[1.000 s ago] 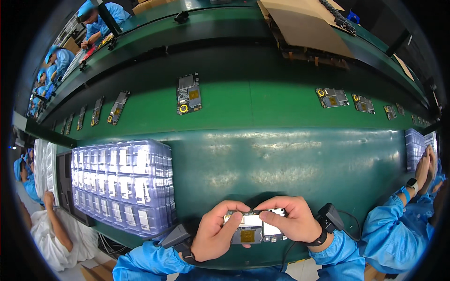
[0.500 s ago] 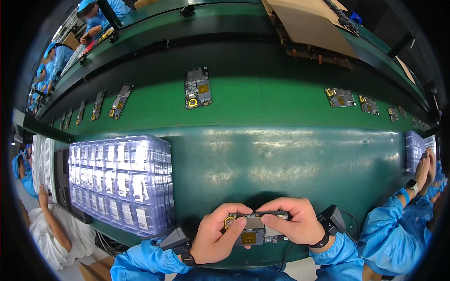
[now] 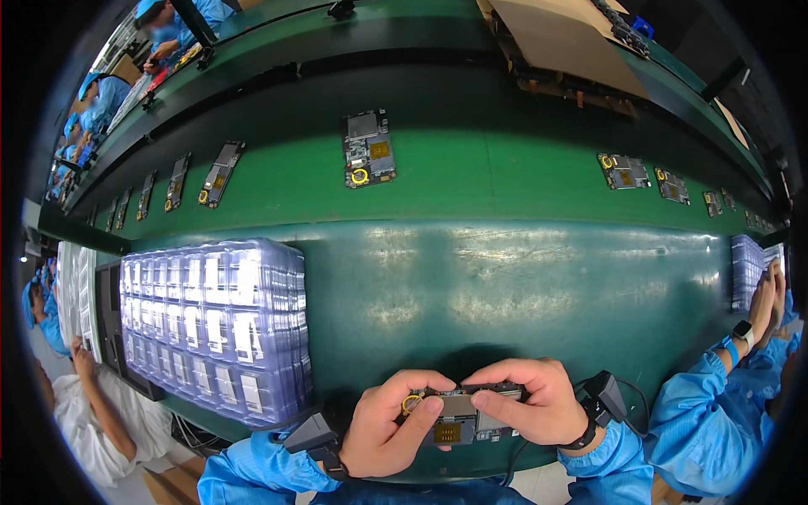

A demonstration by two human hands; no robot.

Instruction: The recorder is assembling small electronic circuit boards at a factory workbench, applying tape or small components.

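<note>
Both hands hold one circuit board (image 3: 459, 407) close to me, over the near edge of the green table. It is dark, with grey metal shields, a gold contact patch and a yellow ring at its left end. My left hand (image 3: 396, 425) grips the left end, thumb lying on top and fingers behind the far edge. The right end is in my right hand (image 3: 534, 404), whose thumb presses on the upper face near the middle. My fingers hide the board's far edge and both ends.
A stack of clear plastic trays (image 3: 215, 328) with white pieces stands at my left. Beyond the green table (image 3: 505, 278), a green belt (image 3: 497, 181) carries several similar boards (image 3: 370, 150). Co-workers sit on either side; a co-worker's hands (image 3: 764, 307) are at another tray stack.
The boards on the belt have shifted slightly to the right in view. Both my hands keep their hold on the circuit board, almost unmoved.
</note>
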